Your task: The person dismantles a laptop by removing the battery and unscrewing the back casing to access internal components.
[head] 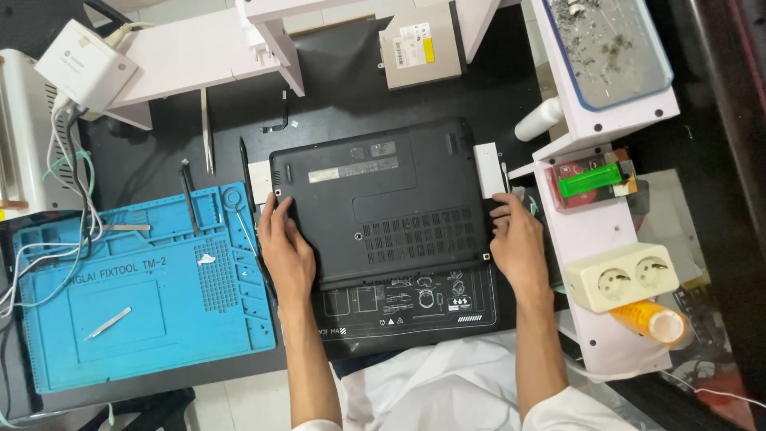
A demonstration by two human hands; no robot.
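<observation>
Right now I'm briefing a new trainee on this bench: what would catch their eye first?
The black laptop lying underside up in the middle of the dark mat, with the left hand on its left edge and the right hand on its right edge. Next, the bright blue repair mat at left, with tweezers lying on it, and the green part on the white shelf at right.
</observation>
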